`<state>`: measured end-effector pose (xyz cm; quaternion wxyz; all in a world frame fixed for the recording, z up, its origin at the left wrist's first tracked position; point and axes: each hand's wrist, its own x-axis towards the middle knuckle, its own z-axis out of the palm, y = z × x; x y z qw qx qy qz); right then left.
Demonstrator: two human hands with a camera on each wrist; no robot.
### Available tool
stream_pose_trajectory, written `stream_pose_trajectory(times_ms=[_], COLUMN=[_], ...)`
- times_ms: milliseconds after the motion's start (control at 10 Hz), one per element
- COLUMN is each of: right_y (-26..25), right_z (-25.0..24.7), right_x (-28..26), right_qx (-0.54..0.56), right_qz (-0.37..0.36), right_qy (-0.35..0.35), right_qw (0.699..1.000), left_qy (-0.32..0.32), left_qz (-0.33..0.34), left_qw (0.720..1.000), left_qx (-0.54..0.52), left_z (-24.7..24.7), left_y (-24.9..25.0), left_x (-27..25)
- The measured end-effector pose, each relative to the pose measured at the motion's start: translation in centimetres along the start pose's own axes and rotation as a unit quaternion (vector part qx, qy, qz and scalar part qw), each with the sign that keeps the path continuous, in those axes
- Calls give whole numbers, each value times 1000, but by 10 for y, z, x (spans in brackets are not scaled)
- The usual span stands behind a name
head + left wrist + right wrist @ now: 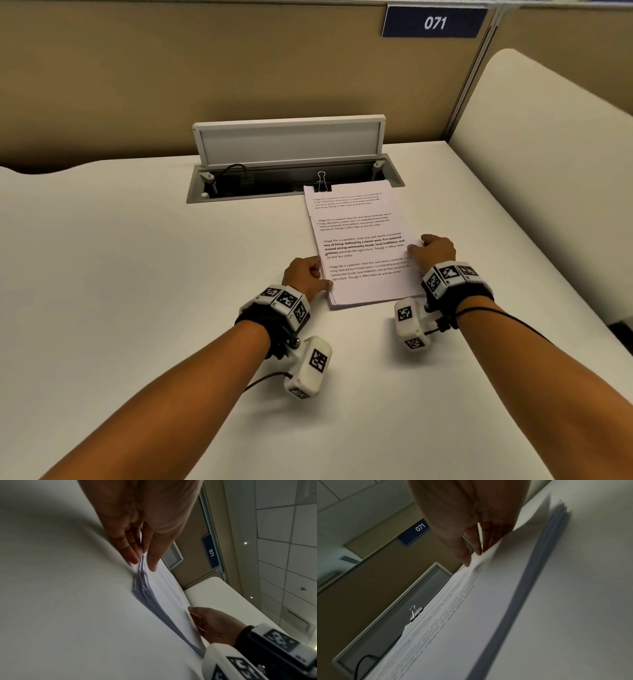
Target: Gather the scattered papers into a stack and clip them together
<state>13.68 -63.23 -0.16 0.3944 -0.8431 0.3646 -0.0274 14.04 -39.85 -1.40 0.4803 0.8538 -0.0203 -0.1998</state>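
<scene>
I see the white desk (pixel 137 274) filling most of my head view, with a tan partition (pixel 171 78) behind it and a blue plate reading 071 (pixel 434 22) up top. Set into the desk's far edge is an open cable tray (pixel 291 178) with its lid raised. The paper stack (pixel 363 246) lies just in front of that tray, printed side up, its far edge reaching the tray's rim. My left hand (pixel 305 275) is at the stack's near-left edge; from the left wrist view the thumb lies on the top sheet and the fingers (pixel 130 553) sit under the edge, pinching it. My right hand (pixel 433 250) does likewise on the right edge, thumb on top. A black binder clip (pixel 322 183) bites the stack's far edge, handles upright.
</scene>
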Motion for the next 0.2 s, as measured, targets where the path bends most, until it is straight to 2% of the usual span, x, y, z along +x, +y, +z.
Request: stream_pose_trajectory(times_ms=[100, 200], right_y=[-1, -3], right_z=[3, 7], right_x=[-7, -26], right_qx=[-25, -56], right_qz=[-29, -105], right_qy=[1, -22], right_qw=[999, 993], left_qy=[5, 11], left_qz=[-4, -16], left_qw=[1000, 999], left_qx=[-25, -33], left_z=[-2, -7], left_y=[-2, -8], left_x=[-4, -15])
